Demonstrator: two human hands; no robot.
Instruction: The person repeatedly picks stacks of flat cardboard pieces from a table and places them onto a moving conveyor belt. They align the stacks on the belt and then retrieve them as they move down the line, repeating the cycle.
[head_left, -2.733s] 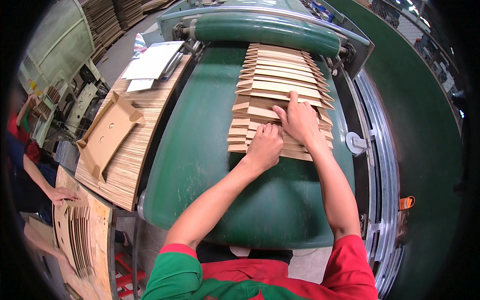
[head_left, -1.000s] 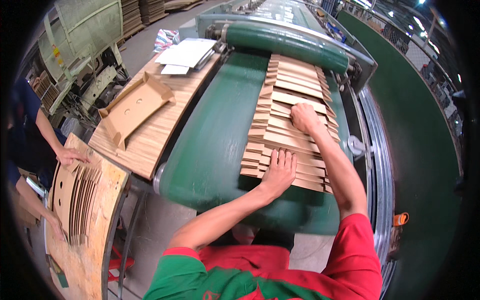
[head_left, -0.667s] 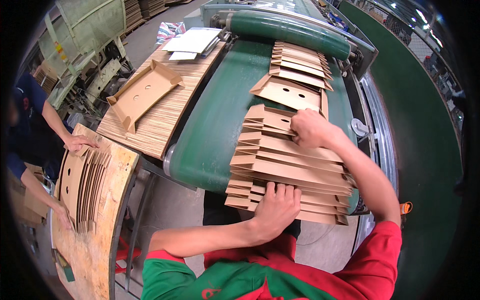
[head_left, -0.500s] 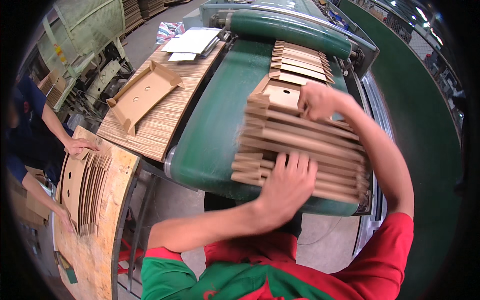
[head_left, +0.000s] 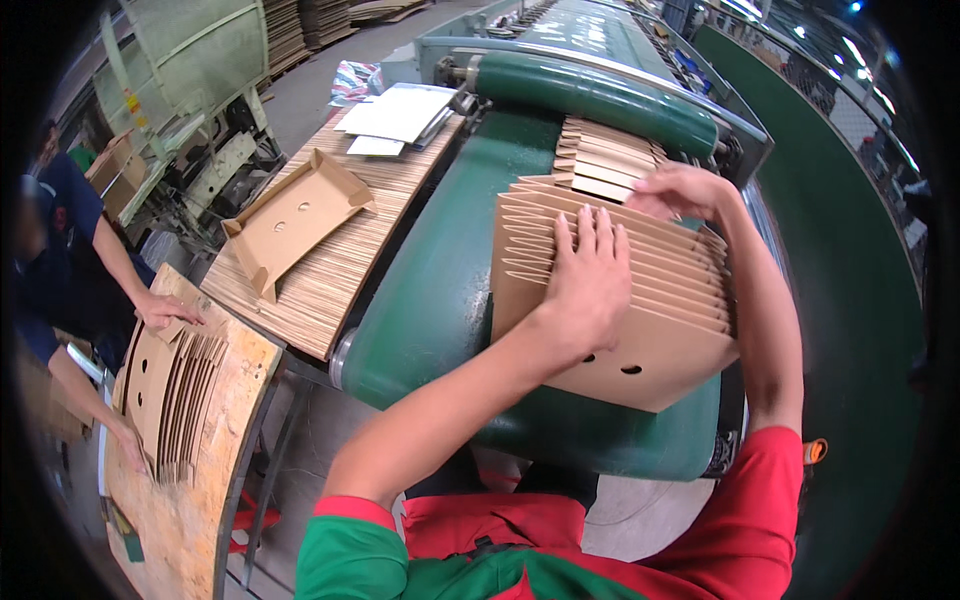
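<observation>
A thick stack of folded brown cardboard trays (head_left: 655,345) stands tilted up on the near end of the green conveyor belt, zigzag folded edges at its left side. My left hand (head_left: 590,285) lies against its near side, fingers stretched over the upper edges. Behind the stack's far upper side, my right hand (head_left: 685,190) has its fingers bent, and the stack sits between both hands. Part of the right fingers is hidden. Farther up the belt, a row of more folded cardboard trays (head_left: 605,165) lies overlapped beneath the green roller.
The green belt (head_left: 430,300) runs away beneath the roller (head_left: 595,100). To the left, an open cardboard tray (head_left: 300,210) and white sheets (head_left: 400,112) rest on a striped-looking surface. A co-worker's hands hold cardboard pieces (head_left: 185,400) on a wooden table (head_left: 225,480).
The stack has been tipped up from lying fanned on the belt, so its near face with round holes shows. My right hand has opened from a fist and shifted right.
</observation>
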